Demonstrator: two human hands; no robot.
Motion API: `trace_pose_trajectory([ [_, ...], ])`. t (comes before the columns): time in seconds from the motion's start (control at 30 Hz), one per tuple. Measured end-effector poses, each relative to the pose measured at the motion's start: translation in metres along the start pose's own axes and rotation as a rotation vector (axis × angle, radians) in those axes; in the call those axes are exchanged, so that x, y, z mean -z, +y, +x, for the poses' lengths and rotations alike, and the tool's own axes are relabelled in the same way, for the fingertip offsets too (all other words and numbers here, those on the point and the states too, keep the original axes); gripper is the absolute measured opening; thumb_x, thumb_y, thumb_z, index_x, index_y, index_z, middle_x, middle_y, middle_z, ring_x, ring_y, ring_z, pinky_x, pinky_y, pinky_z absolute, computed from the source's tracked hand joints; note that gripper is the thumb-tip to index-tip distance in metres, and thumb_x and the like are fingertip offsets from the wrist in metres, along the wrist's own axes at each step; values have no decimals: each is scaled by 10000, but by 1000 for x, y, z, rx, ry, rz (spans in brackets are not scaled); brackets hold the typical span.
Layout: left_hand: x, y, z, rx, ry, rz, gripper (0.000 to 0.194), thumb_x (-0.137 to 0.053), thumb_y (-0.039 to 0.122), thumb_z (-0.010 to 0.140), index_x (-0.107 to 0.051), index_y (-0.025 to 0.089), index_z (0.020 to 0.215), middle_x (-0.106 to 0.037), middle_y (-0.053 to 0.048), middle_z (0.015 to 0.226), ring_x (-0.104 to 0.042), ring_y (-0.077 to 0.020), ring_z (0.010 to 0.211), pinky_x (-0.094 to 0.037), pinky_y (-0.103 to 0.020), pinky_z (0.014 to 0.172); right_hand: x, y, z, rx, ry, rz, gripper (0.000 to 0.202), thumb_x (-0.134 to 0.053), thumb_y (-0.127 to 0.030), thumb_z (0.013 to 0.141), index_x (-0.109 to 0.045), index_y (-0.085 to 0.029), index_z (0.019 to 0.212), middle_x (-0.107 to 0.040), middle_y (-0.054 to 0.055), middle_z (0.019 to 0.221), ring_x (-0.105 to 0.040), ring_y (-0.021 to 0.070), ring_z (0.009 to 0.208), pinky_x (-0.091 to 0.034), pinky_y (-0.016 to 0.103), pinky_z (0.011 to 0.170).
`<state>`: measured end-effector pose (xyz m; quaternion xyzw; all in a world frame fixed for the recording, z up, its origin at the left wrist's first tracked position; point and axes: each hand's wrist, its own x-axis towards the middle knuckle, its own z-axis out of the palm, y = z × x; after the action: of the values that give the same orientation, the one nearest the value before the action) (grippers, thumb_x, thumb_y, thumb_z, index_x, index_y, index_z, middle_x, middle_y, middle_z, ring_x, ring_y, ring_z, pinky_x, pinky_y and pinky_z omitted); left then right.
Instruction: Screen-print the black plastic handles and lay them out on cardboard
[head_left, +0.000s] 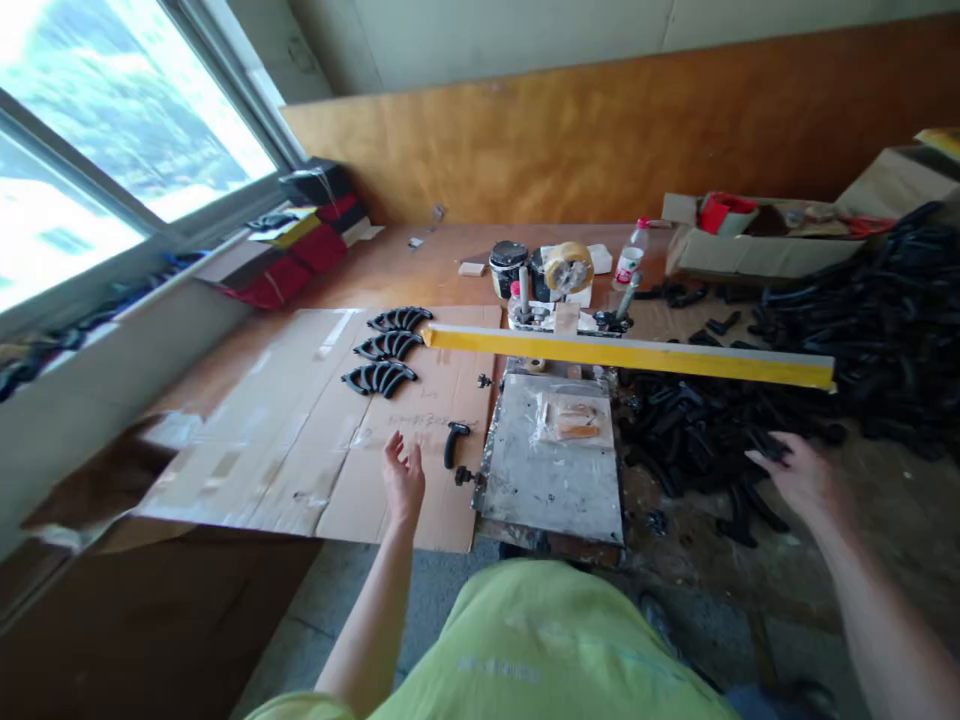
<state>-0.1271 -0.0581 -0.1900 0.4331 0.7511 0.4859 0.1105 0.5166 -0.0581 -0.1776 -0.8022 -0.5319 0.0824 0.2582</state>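
My left hand (405,478) is raised over the cardboard sheet (292,420), its fingers apart and nothing in it. Just to its right, a single black curved handle (453,445) lies on the cardboard. Farther back on the sheet, more black handles (388,347) are laid out in three fanned rows. At the right, my right hand (806,480) grips a black part (769,445) at the edge of a loose pile of black parts (682,425). Between the hands is a flat metal plate (551,490) with a small plastic bag (574,420) on it.
A long yellow-edged bar (630,352) spans above the plate and pile. Behind it stand a black tub (509,265), a tape roll (568,268) and a bottle (630,258). An open carton (742,255) is at the back right. Dark knobs (465,477) stick out left of the plate.
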Motion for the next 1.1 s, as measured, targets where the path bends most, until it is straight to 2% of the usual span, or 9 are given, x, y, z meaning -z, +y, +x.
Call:
trace_pose_trajectory([
  [0.1, 0, -7, 2, 16, -64, 83, 465, -481, 495, 879, -517, 193, 1231, -623, -122, 1156, -617, -213, 1031, -508, -340, 848, 8, -55, -12, 28, 106, 8, 431, -608, -573, 774, -660, -255, 1061, -681, 98, 814, -608, 289, 732, -455, 412, 648],
  [0.2, -7, -8, 7, 59, -229, 332, 454, -446, 516, 880, -551, 191, 1177, -654, -106, 1092, -644, -214, 946, -491, -353, 842, -7, -122, -21, 355, 186, -8, 311, -630, -470, 802, -681, -209, 963, -647, 121, 956, -576, 292, 924, -453, 429, 818],
  [0.3, -20, -7, 14, 157, -435, 560, 507, -480, 578, 831, -572, 177, 1127, -689, -114, 1015, -661, -252, 898, -486, -362, 769, -42, -181, -31, 572, 57, 8, 161, -598, -286, 858, -652, -188, 975, -647, 112, 978, -575, 258, 938, -445, 381, 830],
  [0.4, -36, -6, 20, 177, -564, 596, 400, -572, 554, 765, -613, 202, 950, -712, -78, 836, -674, -263, 815, -472, -336, 691, -77, -221, -39, 714, -111, -22, 157, -598, -237, 876, -636, -185, 1019, -665, 95, 940, -579, 248, 917, -428, 359, 810],
  [0.53, -49, -2, 18, 140, -571, 634, 237, -560, 419, 768, -595, 212, 879, -710, -101, 881, -667, -284, 884, -457, -343, 716, -105, -243, -44, 845, -228, 4, 202, -539, -172, 907, -639, -190, 1081, -662, 86, 1034, -559, 228, 978, -407, 347, 847],
  [0.77, -37, 12, 10, 127, -491, 617, 406, -488, 540, 827, -567, 195, 1025, -698, -105, 906, -658, -285, 922, -466, -359, 750, -111, -247, -50, 821, -261, -44, 321, -466, -146, 921, -654, -208, 1174, -651, 88, 1078, -524, 237, 1026, -400, 366, 895],
  [0.9, -29, 70, 25, 116, -384, 290, 407, -519, 550, 820, -577, 211, 1038, -661, -57, 866, -640, -204, 774, -478, -308, 685, -114, -247, -46, 822, -267, -54, 345, -466, -248, 943, -624, -231, 1250, -606, 93, 1270, -495, 257, 1184, -363, 412, 1005],
  [1.03, -31, 177, 38, 27, -417, -443, 451, -498, 589, 838, -558, 219, 1088, -589, 16, 736, -511, -99, 530, -435, -216, 524, -127, -248, -48, 818, -296, -28, 439, -461, -342, 953, -521, -214, 1369, -504, 86, 1422, -381, 260, 1353, -263, 472, 1122],
  [1.1, -33, 225, 39, -2, -469, -647, 451, -450, 597, 861, -587, 194, 1012, -556, 22, 660, -477, -88, 493, -416, -201, 494, -130, -248, -49, 824, -312, -16, 455, -474, -357, 948, -509, -218, 1379, -486, 78, 1437, -363, 258, 1374, -239, 488, 1141],
])
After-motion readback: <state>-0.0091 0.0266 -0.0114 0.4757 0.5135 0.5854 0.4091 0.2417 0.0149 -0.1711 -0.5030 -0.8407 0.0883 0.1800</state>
